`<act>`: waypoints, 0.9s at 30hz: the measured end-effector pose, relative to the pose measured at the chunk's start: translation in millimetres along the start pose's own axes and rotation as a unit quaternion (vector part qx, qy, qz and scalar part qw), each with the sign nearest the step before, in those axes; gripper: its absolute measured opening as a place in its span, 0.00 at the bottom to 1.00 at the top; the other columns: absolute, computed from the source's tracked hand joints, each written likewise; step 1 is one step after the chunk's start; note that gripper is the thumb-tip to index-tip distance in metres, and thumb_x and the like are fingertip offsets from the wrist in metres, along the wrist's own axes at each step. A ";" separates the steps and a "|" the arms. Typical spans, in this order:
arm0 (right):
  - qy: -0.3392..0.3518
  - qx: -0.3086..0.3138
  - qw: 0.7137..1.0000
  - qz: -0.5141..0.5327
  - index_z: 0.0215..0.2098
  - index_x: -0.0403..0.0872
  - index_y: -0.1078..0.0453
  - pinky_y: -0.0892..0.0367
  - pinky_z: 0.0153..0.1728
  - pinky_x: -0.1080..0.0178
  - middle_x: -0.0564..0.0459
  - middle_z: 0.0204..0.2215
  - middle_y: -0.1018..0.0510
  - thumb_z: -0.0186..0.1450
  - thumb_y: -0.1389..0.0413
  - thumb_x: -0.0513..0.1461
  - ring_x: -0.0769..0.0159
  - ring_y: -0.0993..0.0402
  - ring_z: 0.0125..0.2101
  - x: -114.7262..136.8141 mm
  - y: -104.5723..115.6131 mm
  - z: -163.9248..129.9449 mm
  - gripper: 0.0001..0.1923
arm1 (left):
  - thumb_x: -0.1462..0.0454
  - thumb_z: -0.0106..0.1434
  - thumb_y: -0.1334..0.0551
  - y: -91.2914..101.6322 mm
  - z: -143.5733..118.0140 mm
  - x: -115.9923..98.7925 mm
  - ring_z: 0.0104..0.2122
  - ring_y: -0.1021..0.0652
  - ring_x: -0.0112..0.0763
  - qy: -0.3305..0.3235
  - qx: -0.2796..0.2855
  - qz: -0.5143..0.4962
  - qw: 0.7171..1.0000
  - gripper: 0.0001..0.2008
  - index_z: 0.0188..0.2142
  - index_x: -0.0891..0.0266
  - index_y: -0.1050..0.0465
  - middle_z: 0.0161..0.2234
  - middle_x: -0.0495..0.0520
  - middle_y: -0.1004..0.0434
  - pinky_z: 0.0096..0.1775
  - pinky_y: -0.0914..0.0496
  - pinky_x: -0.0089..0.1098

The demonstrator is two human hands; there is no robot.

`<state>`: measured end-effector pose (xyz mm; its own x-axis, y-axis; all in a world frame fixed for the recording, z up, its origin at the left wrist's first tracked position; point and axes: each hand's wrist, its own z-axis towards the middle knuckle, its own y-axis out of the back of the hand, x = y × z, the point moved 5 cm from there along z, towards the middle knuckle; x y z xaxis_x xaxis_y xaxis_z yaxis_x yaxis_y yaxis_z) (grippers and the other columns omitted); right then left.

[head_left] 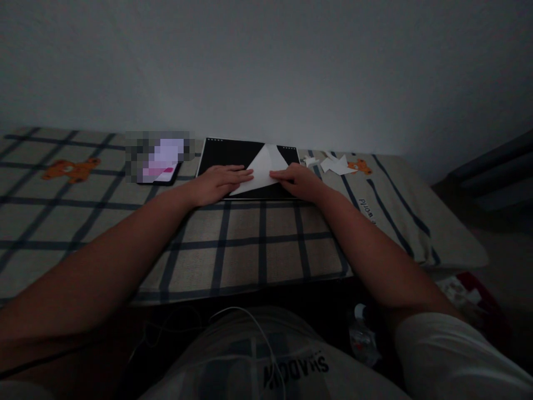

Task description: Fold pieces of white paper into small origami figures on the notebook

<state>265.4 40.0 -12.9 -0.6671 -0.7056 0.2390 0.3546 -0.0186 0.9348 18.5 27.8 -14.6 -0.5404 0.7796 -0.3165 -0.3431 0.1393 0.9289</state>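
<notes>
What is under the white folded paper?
A flat black rectangular board shows around the white folded paper; what lies directly beneath the paper, the left hand and the right hand is covered.

The paper [263, 166] is white, the board [227, 155] black, the tablecloth [244, 258] beige with blue checks and orange figures [81, 168].

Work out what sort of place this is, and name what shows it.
Probably a room in a home, though which room is unclear: there is a checked cloth with orange prints, a phone on it, and a plain wall behind.
</notes>
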 end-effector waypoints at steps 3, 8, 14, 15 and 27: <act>0.000 0.002 1.000 0.000 0.60 0.48 0.23 0.34 0.46 0.55 0.45 0.42 0.15 0.69 0.47 0.35 0.57 0.28 0.41 0.8 0.9 -0.1 0.23 | 0.56 0.78 0.53 0.2 -2.2 6.6 0.71 0.37 0.37 -0.004 -0.003 -0.023 1.000 0.25 0.69 0.52 0.34 0.70 0.50 0.35 0.70 0.42 0.45; -0.004 0.002 1.000 0.003 0.59 0.49 0.23 0.35 0.45 0.56 0.46 0.42 0.16 0.69 0.48 0.35 0.58 0.29 0.40 0.9 1.5 -0.1 0.23 | 0.57 0.79 0.55 1.8 -3.7 3.3 0.72 0.40 0.36 -0.006 0.030 0.011 0.999 0.25 0.70 0.51 0.37 0.71 0.49 0.36 0.70 0.43 0.46; -0.013 0.007 1.000 0.008 0.59 0.47 0.22 0.36 0.46 0.57 0.46 0.39 0.18 0.69 0.48 0.35 0.59 0.29 0.41 1.4 2.0 0.3 0.23 | 0.59 0.78 0.56 0.2 -2.2 -2.8 0.74 0.46 0.38 0.006 0.086 0.052 0.995 0.27 0.73 0.55 0.43 0.73 0.51 0.43 0.71 0.47 0.45; -0.015 0.007 1.000 0.009 0.59 0.48 0.22 0.36 0.46 0.57 0.46 0.39 0.18 0.69 0.48 0.35 0.59 0.29 0.41 1.6 2.1 0.3 0.23 | 0.60 0.78 0.56 0.1 -1.9 -3.0 0.74 0.46 0.37 0.011 0.089 0.055 0.994 0.27 0.73 0.55 0.43 0.73 0.51 0.43 0.71 0.47 0.44; -0.007 -0.009 1.000 0.008 0.58 0.48 0.22 0.33 0.48 0.55 0.46 0.44 0.16 0.68 0.49 0.34 0.58 0.27 0.42 1.4 -0.3 -0.3 0.23 | 0.59 0.76 0.53 2.3 0.6 -2.2 0.73 0.42 0.37 0.019 0.077 0.050 0.996 0.26 0.70 0.54 0.37 0.71 0.50 0.36 0.70 0.45 0.44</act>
<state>264.6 38.8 -12.9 -0.6700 -0.6962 0.2579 0.3778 -0.0207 0.9257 19.4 26.8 -11.7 -0.5955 0.7713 -0.2244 -0.1648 0.1561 0.9739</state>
